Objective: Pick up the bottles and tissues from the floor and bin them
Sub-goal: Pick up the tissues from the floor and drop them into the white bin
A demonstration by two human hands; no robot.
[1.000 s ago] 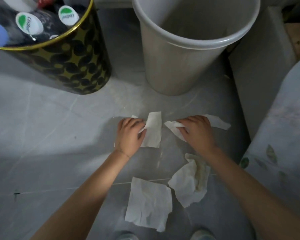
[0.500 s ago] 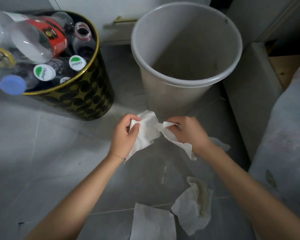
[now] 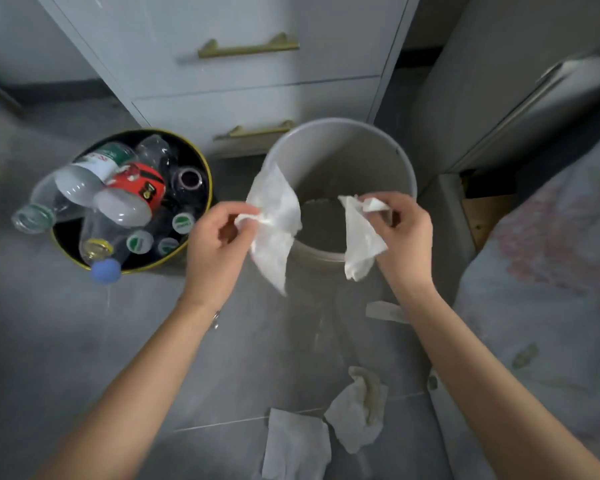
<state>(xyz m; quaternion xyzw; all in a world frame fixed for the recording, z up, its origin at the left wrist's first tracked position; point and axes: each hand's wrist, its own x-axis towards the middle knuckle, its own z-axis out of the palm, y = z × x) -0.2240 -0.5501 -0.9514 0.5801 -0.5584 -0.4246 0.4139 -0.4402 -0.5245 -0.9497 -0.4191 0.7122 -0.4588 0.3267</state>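
Your left hand (image 3: 219, 244) has its grip pinched shut on a crumpled tissue (image 3: 276, 216), thumb and fingertips clamped on one bunched corner while the rest hangs loose. Your right hand (image 3: 404, 237) is closed the same way on a second tissue (image 3: 361, 233), which dangles from its top edge. A second ago both hands were pressed down on these sheets on the floor (image 3: 66, 341); half a second ago they had lifted them just in front of the grey bin (image 3: 340, 140). Now both tissues are up at the bin's near rim, the left one over the rim's left side and the right one hanging across the opening. That means the pick-up of this pair is done and only the release is left; judging by where they hang, letting go of the left one here may drop it outside, so carry it further over the opening first.

Left of the grey bin stands the patterned bin (image 3: 201, 161), already packed with bottles (image 3: 118, 188), so the bottle half of the task looks finished. Nearer you than the grey bin, three tissues remain on the floor: a small strip (image 3: 383, 310) just under your right wrist, a stained crumpled one (image 3: 359, 410), and a flat sheet (image 3: 293, 445) touching it on its left. Behind the grey bin are drawers (image 3: 257, 81).
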